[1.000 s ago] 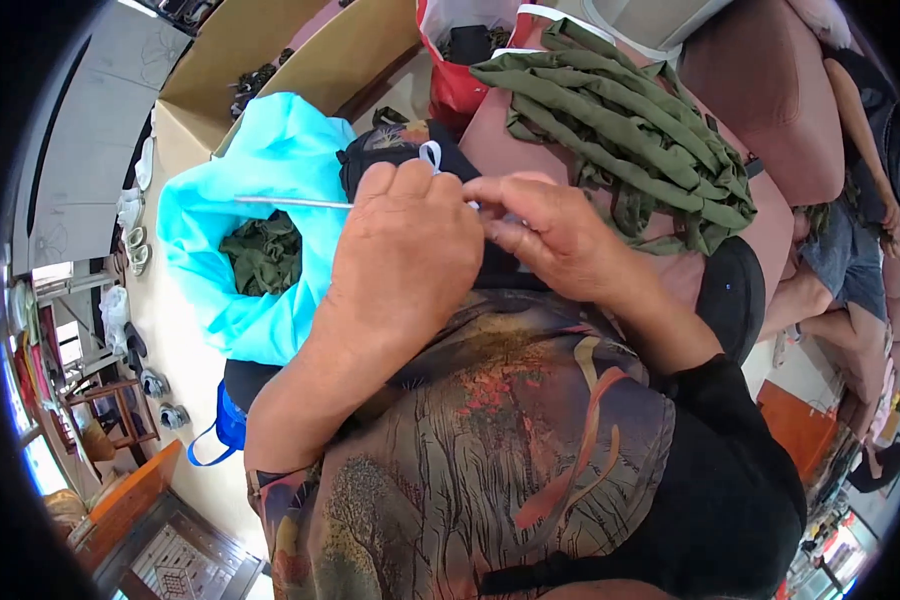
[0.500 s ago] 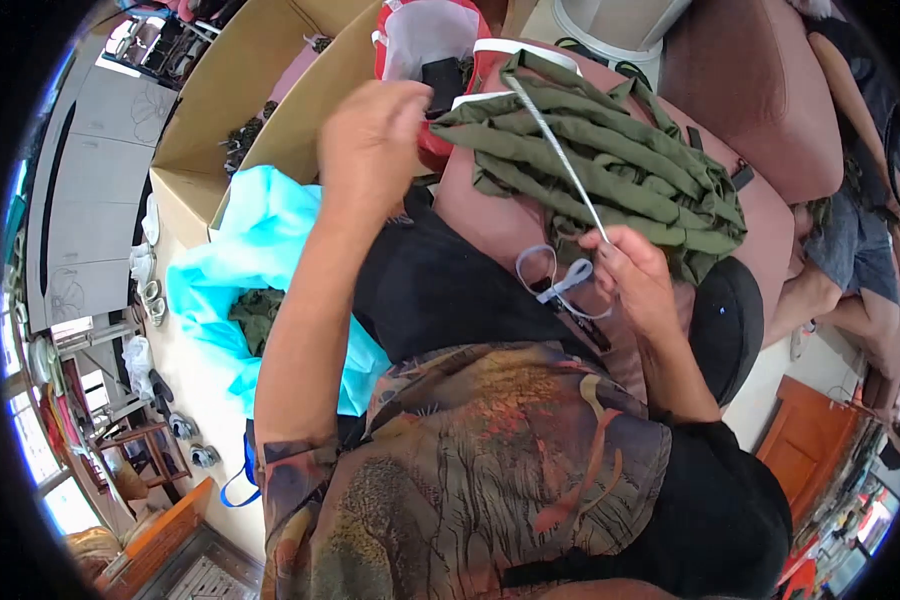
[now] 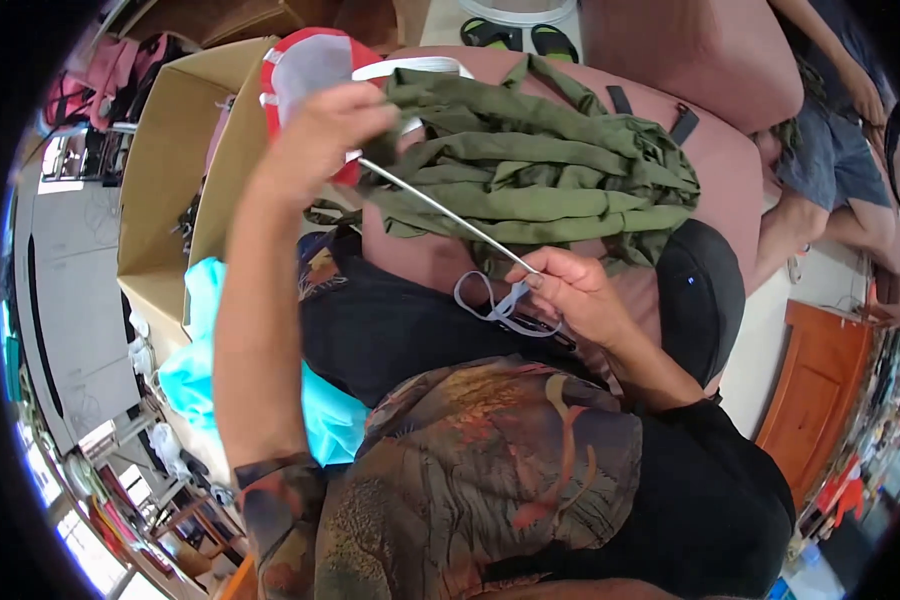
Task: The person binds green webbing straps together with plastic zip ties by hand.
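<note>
My right hand [image 3: 580, 295] pinches the lower end of a thin silvery rod [image 3: 440, 208], which slants up to the left. Pale grey cord loops [image 3: 500, 305] hang beside those fingers; whether they join the rod is unclear. My left hand [image 3: 335, 130] is raised over the rod's far tip, its fingers curled but smeared by motion. Dark green cloth shows just below them, and I cannot tell if they grip it. A heap of long, folded olive-green fabric strips [image 3: 560, 170] lies on the pink seat [image 3: 740, 190] in front of me.
Left of the seat are a red-and-white bag [image 3: 310, 75], an open cardboard box [image 3: 160, 130] and turquoise cloth [image 3: 195, 375]. A black rounded cushion [image 3: 705, 300] rests at the right. Behind stand black sandals [image 3: 492, 35]. Another person's bare legs [image 3: 805, 235] are at far right.
My left hand has moved left and slightly down, close to the rod's tip. The right hand has shifted left and down, and the rod leans flatter. The whole view has turned somewhat.
</note>
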The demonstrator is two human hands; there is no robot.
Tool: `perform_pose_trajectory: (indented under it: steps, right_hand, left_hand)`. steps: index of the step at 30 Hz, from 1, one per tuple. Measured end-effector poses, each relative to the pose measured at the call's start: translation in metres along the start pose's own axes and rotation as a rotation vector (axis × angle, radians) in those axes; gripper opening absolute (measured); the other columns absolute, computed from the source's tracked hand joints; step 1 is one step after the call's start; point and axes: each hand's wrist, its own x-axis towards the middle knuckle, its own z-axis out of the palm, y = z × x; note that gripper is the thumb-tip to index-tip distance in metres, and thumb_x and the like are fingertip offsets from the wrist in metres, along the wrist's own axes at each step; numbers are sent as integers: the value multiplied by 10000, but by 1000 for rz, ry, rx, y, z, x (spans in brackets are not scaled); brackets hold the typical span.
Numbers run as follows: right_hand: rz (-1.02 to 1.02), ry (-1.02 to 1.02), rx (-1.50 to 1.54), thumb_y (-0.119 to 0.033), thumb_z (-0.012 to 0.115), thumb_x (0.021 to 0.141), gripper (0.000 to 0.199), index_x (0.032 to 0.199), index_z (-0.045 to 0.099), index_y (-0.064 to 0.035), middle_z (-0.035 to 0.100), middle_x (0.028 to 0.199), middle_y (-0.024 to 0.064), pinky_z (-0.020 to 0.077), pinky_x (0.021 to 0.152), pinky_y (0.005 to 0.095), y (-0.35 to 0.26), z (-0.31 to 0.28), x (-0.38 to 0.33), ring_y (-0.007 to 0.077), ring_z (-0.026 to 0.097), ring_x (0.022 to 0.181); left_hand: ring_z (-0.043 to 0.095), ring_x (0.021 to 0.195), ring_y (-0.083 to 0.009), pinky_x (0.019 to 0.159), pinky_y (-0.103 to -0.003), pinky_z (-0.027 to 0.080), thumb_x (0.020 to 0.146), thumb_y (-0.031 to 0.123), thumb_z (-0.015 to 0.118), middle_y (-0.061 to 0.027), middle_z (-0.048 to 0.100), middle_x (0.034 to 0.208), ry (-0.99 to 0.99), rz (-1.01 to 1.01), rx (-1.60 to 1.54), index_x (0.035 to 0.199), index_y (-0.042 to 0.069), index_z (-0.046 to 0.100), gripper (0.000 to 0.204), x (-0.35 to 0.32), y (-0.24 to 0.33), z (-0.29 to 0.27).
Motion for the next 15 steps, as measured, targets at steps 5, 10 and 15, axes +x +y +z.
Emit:
perform_pose_trajectory:
  steps: [5, 10, 15]
  right_hand:
    - [-82, -40, 144, -35, 515, 963, 180, 1080, 645, 10, 568, 743, 0, 322, 515, 169, -9, -2, -12, 50, 420, 564]
    - [-119, -178, 125, -30, 518, 953, 184, 1076, 644, 25, 613, 808, 32, 338, 522, 172, -15, 1, -23, 55, 436, 567]
    - [-71, -147, 67, -53, 531, 951, 187, 1090, 598, 52, 497, 684, 29, 360, 523, 215, -3, 14, -26, 92, 403, 545]
  left_hand:
    - [648, 767, -253, 748, -382, 532, 985, 162, 510, -166, 660, 883, -217, 395, -777, 1055, -57, 573, 239, -18, 82, -60]
    - [622, 826, -306, 886, -476, 515, 1014, 121, 451, -208, 586, 1019, -184, 565, -925, 1217, -69, 474, 279, -91, 137, -146]
    - [676, 937, -363, 833, -447, 566, 999, 142, 486, -223, 649, 1098, 282, 529, -932, 1249, -39, 496, 309, -150, 98, -95]
